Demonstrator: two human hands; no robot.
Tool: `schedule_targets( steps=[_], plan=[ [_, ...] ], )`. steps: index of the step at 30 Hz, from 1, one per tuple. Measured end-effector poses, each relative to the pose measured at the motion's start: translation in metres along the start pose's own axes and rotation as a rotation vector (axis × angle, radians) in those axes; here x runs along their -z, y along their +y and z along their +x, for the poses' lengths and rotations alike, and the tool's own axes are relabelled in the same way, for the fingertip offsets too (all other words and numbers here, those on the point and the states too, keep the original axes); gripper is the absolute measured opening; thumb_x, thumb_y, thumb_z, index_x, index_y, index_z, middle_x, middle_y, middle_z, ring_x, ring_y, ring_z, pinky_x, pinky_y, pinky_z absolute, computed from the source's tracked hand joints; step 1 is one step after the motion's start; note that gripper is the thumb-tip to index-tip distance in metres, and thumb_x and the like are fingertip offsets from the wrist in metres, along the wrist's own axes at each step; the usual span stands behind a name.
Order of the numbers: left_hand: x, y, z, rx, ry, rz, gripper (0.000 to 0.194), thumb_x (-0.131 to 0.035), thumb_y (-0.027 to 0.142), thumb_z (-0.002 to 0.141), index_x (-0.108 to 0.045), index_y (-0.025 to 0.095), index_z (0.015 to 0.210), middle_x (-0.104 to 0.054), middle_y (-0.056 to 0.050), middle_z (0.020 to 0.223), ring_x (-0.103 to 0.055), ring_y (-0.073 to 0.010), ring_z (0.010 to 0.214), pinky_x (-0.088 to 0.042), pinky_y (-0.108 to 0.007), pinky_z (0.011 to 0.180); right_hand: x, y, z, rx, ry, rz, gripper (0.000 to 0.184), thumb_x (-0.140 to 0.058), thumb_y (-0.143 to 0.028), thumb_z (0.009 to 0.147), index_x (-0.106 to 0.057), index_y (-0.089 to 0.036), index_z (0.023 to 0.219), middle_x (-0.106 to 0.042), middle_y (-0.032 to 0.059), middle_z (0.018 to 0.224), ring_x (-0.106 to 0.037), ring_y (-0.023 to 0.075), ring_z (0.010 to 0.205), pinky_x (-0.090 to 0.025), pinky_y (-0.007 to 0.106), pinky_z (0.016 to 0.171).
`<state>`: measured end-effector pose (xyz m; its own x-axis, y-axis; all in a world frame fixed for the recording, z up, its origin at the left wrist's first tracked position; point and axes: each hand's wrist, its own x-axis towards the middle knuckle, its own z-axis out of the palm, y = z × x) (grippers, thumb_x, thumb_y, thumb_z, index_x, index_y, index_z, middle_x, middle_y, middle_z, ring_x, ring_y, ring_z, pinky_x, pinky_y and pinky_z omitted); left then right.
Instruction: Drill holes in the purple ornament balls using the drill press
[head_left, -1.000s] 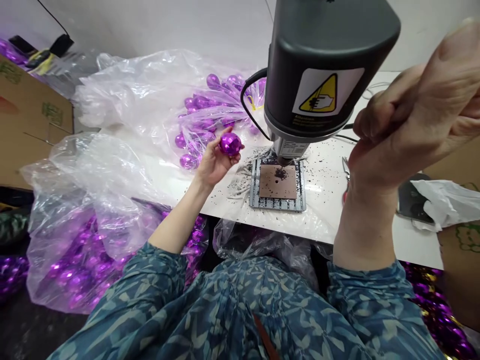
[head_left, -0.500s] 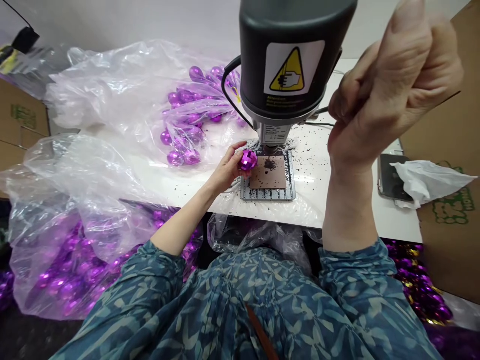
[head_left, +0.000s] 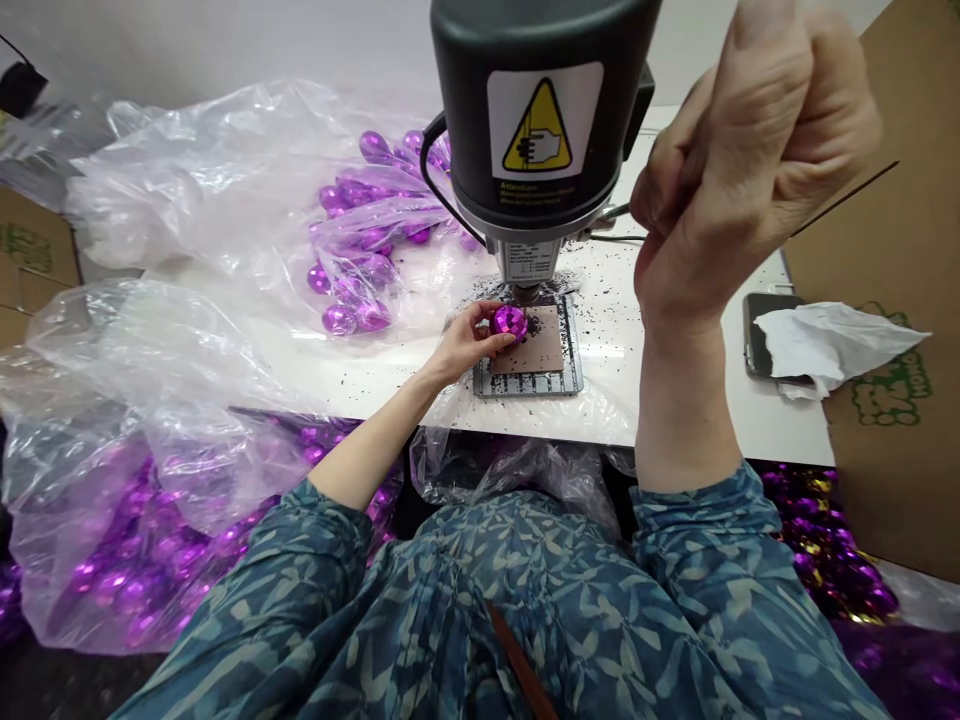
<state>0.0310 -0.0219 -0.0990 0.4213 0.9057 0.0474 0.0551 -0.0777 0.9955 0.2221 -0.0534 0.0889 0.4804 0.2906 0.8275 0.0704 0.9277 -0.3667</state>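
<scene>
Between the fingers and thumb of my left hand [head_left: 466,345] is a shiny purple faceted ball [head_left: 510,322]. It is over the left part of a brown board [head_left: 544,350], which lies on the slotted metal base [head_left: 529,385] of a small drill press [head_left: 536,120]. The machine's spindle is just above and behind the ball; whether they touch I cannot tell. My right hand [head_left: 757,160] is raised beside the black motor housing, its fingers wrapped round the press's lever [head_left: 619,211], most of which they hide.
Dark shavings litter the white table [head_left: 611,370]. Purple balls [head_left: 364,190] lie in clear plastic at the back left. A big plastic bag [head_left: 150,540] of purple balls is at lower left. At right are a phone [head_left: 759,335], a crumpled tissue [head_left: 832,345] and a cardboard box [head_left: 892,250].
My left hand has brought the purple ball further over the board, nearer the spindle, and turned it. My right hand stays closed on the lever. The whole view has shifted slightly.
</scene>
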Motion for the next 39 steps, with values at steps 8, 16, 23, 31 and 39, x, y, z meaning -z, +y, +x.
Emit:
schedule_targets(
  steps=[8,16,23,31,39],
  plan=[
    [-0.016,-0.002,0.0,-0.151,0.029,0.27,0.06,-0.091,0.04,0.073,-0.064,0.021,0.123,-0.069,-0.005,0.098,-0.064,-0.0154,0.073,-0.053,-0.027,0.062,0.0,-0.001,-0.002,-0.018,-0.015,0.079,0.038,-0.061,-0.034,0.089,-0.041,-0.016,0.063,-0.032,-0.008,0.048,-0.033,-0.0021,0.041,-0.019,0.016,0.046],
    [-0.026,-0.008,-0.006,-0.259,0.162,0.529,0.06,-0.093,0.029,0.071,-0.067,0.022,0.124,-0.068,-0.009,0.111,-0.064,-0.0272,0.105,-0.056,-0.042,0.091,-0.003,-0.006,-0.002,-0.037,0.031,0.058,0.051,-0.069,-0.049,0.084,-0.037,-0.018,0.059,-0.033,-0.0083,0.044,-0.031,-0.0002,0.038,-0.02,0.021,0.046],
    [-0.025,-0.013,-0.005,-0.274,0.155,0.527,0.06,-0.093,0.03,0.073,-0.065,0.024,0.127,-0.066,-0.008,0.115,-0.065,-0.0258,0.107,-0.058,-0.039,0.09,0.009,-0.005,-0.024,0.068,0.06,-0.088,0.052,-0.061,-0.043,0.093,-0.03,-0.017,0.059,-0.027,-0.0068,0.047,-0.03,0.0002,0.039,-0.019,0.023,0.045],
    [-0.025,-0.013,-0.006,-0.291,0.144,0.542,0.06,-0.092,0.031,0.075,-0.064,0.024,0.127,-0.067,-0.009,0.116,-0.066,-0.0266,0.108,-0.058,-0.042,0.092,0.022,0.0,-0.043,0.061,0.062,-0.073,0.064,-0.063,-0.045,0.095,-0.016,-0.016,0.061,-0.013,-0.0045,0.049,-0.021,-0.0011,0.04,-0.017,0.021,0.044],
    [-0.027,-0.011,-0.006,-0.266,0.137,0.501,0.058,-0.091,0.031,0.075,-0.065,0.023,0.126,-0.069,-0.009,0.117,-0.065,-0.0289,0.112,-0.056,-0.045,0.096,0.034,0.013,-0.053,0.219,0.012,-0.053,0.05,-0.058,-0.027,0.095,-0.022,-0.017,0.062,-0.015,-0.0057,0.047,-0.023,0.0022,0.037,-0.021,0.022,0.04]
  ],
)
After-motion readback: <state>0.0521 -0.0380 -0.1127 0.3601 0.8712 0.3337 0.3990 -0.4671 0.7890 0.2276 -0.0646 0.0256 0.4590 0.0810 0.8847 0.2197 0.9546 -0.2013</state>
